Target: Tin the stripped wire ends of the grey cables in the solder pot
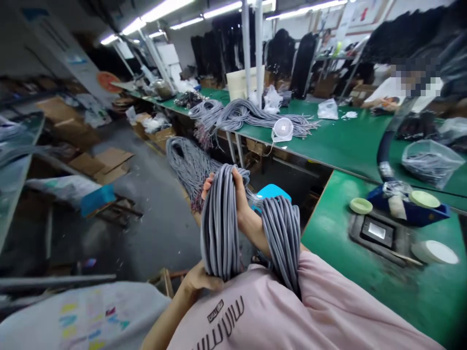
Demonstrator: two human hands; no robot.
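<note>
A thick bundle of looped grey cables (221, 223) is held upright in front of my chest. My right hand (239, 192) wraps round its upper part, with fingertips showing on the far left side. Lower down, my left hand (202, 279) grips the bottom of the same bundle, partly hidden by it. A second looped bundle of grey cables (280, 238) hangs over my right forearm, close to the elbow. Beyond my hands, a long heap of grey cables (189, 160) with reddish ends lies low beside the bench.
A green bench (339, 141) carries more grey cables (255, 116) and a small white fan (282, 130). To the right, a nearer green table (328, 243) holds a scale (375, 231), bowls and a blue bin (419, 214). A blue stool (273, 191) stands ahead. A co-worker sits at far right.
</note>
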